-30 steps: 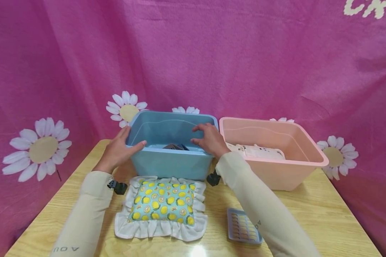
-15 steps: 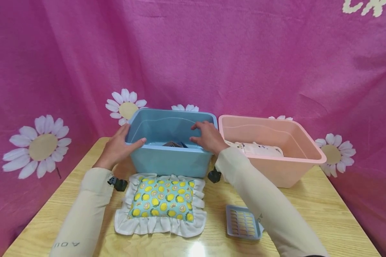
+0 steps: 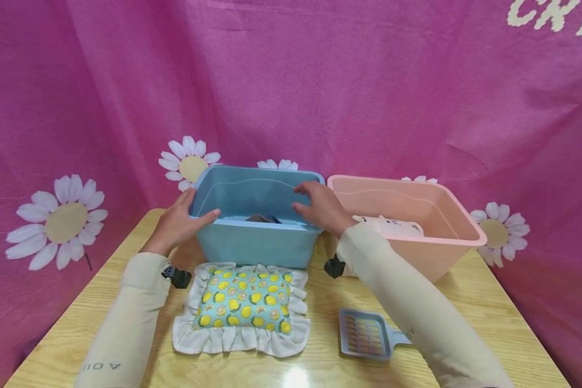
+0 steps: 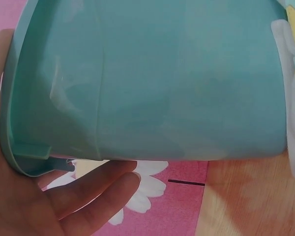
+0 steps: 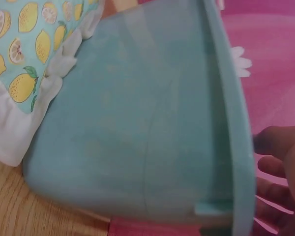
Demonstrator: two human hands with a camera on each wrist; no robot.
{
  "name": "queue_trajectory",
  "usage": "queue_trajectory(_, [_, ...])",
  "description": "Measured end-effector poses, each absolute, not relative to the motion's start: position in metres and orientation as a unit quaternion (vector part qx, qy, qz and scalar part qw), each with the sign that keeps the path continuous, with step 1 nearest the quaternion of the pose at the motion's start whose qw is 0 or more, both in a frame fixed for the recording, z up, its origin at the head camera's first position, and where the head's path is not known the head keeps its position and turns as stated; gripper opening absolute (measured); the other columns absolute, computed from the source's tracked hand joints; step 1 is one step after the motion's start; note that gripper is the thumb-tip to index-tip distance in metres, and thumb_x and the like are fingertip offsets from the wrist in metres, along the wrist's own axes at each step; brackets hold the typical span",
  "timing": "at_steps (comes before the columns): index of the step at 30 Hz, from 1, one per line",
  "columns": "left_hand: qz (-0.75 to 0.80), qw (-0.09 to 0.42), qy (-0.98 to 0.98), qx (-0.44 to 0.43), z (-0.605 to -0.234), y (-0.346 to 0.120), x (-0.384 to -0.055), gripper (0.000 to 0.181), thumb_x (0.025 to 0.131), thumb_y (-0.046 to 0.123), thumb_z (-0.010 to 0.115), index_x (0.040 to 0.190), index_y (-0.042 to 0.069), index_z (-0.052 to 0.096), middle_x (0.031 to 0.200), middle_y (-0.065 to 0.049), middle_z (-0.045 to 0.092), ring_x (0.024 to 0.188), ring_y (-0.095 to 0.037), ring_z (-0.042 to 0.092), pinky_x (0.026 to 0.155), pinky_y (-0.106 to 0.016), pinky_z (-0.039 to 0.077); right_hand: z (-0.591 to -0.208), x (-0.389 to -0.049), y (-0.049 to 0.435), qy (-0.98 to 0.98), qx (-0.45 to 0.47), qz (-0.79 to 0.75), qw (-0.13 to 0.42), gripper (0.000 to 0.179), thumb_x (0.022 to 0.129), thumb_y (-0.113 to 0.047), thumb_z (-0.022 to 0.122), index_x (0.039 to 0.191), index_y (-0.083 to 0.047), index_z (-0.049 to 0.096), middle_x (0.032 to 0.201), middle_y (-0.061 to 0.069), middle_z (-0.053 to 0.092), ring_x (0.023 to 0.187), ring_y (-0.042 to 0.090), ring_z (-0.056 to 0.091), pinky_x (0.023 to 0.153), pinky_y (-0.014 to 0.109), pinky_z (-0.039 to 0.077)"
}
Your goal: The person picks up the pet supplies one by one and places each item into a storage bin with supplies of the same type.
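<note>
Two hands at one blue bin (one pink bin beside).

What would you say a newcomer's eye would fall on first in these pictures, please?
Probably the vivid magenta cloth filling the background, with its big white daisies. Next might come the lemon-print cushion, lying frilled in white on the table just in front of the blue bin. The left hand is on that bin's left rim and the right hand at its other end, beside the pink bin.
</note>
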State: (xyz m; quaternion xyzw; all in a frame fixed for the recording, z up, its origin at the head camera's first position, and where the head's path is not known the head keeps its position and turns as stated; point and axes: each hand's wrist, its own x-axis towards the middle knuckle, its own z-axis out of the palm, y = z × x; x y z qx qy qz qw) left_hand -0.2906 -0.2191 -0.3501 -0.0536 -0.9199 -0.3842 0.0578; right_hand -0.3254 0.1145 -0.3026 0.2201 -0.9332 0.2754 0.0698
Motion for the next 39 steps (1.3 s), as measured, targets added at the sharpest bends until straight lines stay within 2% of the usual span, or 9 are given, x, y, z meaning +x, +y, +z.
queue_trajectory(15, [-0.384,0.052,-0.92,-0.05,-0.349,-0.217,-0.293,0.106,0.08,0.069,0.059,0.157,0.021,0.003,0.162,-0.008,0.008,0.14,-0.046,0.022,0.098,-0.071,0.032,-0.294,-0.301,0.156,-0.907,0.212,0.353,0.088,0.037,0.092,-0.025,0.067,0.125,-0.01,0.059,0.124,0.006,0.06,0.115,0.026,0.054,0.097,0.044,0.047])
queue_trajectory(23, [-0.378,0.05,-0.923,-0.054,-0.346,-0.217,-0.292,0.105,0.082,0.069,0.057,0.156,0.02,0.001,0.162,-0.008,0.006,0.14,-0.047,0.022,0.099,-0.072,0.03,-0.3,-0.284,0.172,-0.89,0.232,0.377,0.108,0.033,0.09,-0.02,0.069,0.118,-0.006,0.061,0.116,0.01,0.064,0.109,0.032,0.059,0.095,0.046,0.048])
queue_trajectory(32, [-0.389,0.058,-0.918,-0.056,-0.349,-0.22,-0.294,0.105,0.081,0.068,0.059,0.156,0.023,0.002,0.162,-0.009,0.009,0.139,-0.046,0.023,0.098,-0.071,0.033,-0.303,-0.266,0.183,-0.87,0.265,0.391,0.142,0.034,0.088,-0.017,0.071,0.118,-0.003,0.062,0.113,0.014,0.065,0.106,0.03,0.06,0.092,0.047,0.048])
queue_trajectory(39, [-0.382,0.052,-0.921,-0.056,-0.349,-0.218,-0.294,0.106,0.081,0.068,0.06,0.156,0.021,0.002,0.161,-0.012,0.01,0.138,-0.049,0.024,0.095,-0.072,0.034,-0.308,-0.25,0.195,-0.866,0.268,0.395,0.151,0.036,0.088,-0.017,0.072,0.119,0.0,0.062,0.113,0.015,0.065,0.105,0.029,0.06,0.091,0.047,0.05])
